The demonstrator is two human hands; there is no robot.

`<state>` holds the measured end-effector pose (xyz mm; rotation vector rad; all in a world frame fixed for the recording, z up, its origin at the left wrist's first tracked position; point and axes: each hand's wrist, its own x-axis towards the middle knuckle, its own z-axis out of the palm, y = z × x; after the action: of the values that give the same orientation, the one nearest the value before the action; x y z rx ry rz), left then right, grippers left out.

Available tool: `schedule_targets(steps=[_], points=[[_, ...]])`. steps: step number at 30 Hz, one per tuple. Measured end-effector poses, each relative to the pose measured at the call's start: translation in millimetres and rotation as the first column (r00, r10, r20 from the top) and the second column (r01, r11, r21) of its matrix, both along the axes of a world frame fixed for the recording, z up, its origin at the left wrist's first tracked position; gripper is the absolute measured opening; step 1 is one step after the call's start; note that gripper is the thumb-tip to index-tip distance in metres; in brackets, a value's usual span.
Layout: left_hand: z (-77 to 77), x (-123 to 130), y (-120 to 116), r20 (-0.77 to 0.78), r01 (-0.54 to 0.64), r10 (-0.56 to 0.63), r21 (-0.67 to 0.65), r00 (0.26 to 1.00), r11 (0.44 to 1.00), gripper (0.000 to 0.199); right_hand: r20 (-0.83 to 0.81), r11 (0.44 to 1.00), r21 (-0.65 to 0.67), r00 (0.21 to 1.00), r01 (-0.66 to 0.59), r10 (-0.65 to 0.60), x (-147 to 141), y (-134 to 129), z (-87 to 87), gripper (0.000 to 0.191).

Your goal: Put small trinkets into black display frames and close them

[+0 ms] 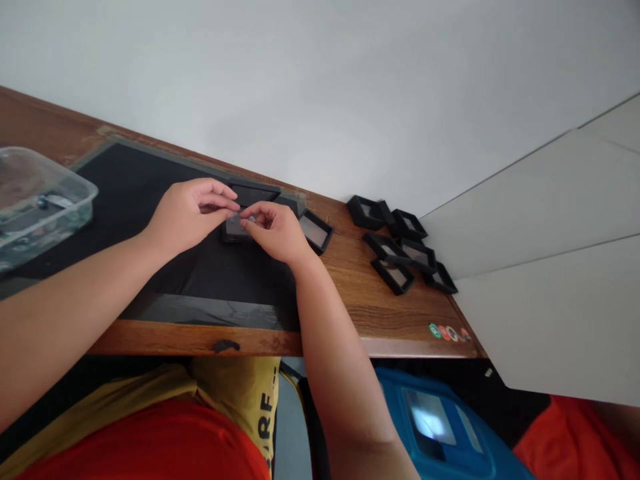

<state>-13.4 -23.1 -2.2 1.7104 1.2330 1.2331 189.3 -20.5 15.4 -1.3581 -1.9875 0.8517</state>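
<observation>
A small dark box (pixel 235 233) lies on the black mat (pixel 200 267), under the fingertips of both hands. My left hand (pixel 193 210) reaches its upper left edge, thumb and fingers drawn together. My right hand (pixel 275 230) is over its right part, thumb and forefinger pinched. Whatever sits between the fingertips is too small to make out. Just behind the hands is a flat black frame (pixel 255 194). Another black frame with a pale inside (pixel 316 231) rests right of my right hand.
A clear plastic tub (pixel 75 200) with small items stands at the left. Several black frames (pixel 393 275) are piled on the wooden table (pixel 370 313) at the right, near the wall. Round stickers (pixel 443 332) mark the front right. A blue object (pixel 450 427) is below the table edge.
</observation>
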Motion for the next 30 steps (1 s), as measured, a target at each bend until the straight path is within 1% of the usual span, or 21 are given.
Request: schedule_targets(steps=[3,7,13,17,22,27,30], points=[[2.1,1,-1,-0.009,-0.004,0.004,0.001,1.0,1.0,0.023,0.019,1.0,-0.005,0.999,0.026,-0.026,0,-1,2.0,0.01],[3.3,1,-2,0.0,-0.004,0.004,-0.035,1.0,0.999,0.026,0.055,0.998,-0.01,0.997,0.063,-0.062,0,-4,6.1,0.011],[5.4,1,-1,0.033,0.011,-0.008,-0.092,0.999,0.996,0.031,0.035,0.999,-0.015,0.999,0.033,-0.032,-2,-6,7.7,0.012],[6.1,1,-1,0.042,0.012,-0.007,-0.103,0.999,0.995,0.034,0.011,0.999,-0.007,0.999,0.031,-0.031,-3,-7,6.4,0.014],[6.5,2,-1,0.033,0.005,-0.001,-0.105,0.999,0.994,0.036,-0.022,0.998,0.058,1.0,0.023,-0.021,-5,-8,4.1,0.016],[2.7,0,1,0.016,-0.011,0.012,-0.048,1.0,0.999,0.036,0.105,0.99,0.107,0.989,0.091,-0.103,-7,-12,10.3,0.013],[-2.4,-3,4,-0.062,-0.049,0.048,-0.013,0.997,0.999,0.033,0.198,0.981,0.126,0.965,0.149,-0.172,-8,-12,13.7,0.009]])
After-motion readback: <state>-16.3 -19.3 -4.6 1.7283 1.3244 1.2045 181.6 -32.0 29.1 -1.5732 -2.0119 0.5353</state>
